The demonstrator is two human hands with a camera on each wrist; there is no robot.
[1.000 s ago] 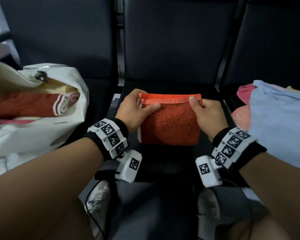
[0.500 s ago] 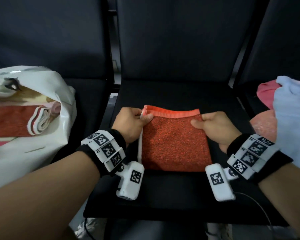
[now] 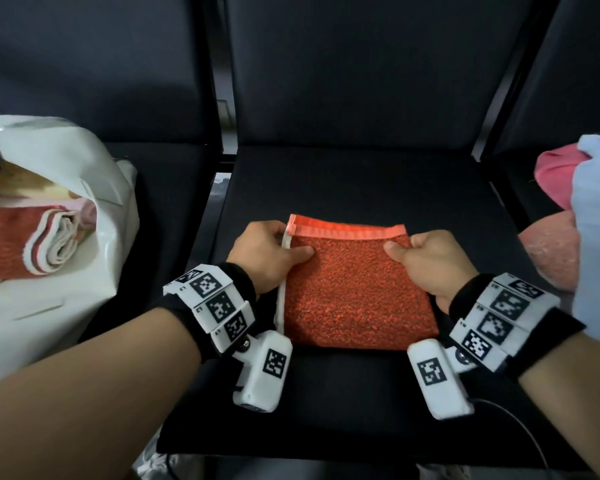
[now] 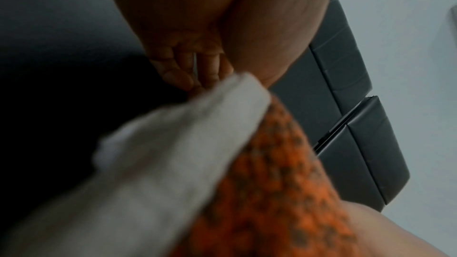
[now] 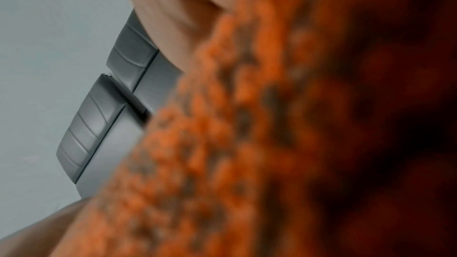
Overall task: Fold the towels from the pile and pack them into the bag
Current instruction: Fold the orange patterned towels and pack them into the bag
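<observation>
Starting at left: white bag (image 3: 66, 258), open, holding a folded red towel (image 3: 11, 244). Left hand (image 3: 264, 254) pinches the orange towel (image 3: 354, 289) at its left edge, thumb on top. Orange towel lies folded flat on the middle black seat (image 3: 361, 178) (white border at left). Right hand (image 3: 430, 265) pinches its right edge, thumb on top. Pile of pink and blue towels (image 3: 589, 216) on the right seat.

The folded towel (image 3: 357, 289) is speckled orange-red with a white edge; the bag (image 3: 66, 271) is white; the pile (image 3: 593, 216) shows pink and pale blue.
</observation>
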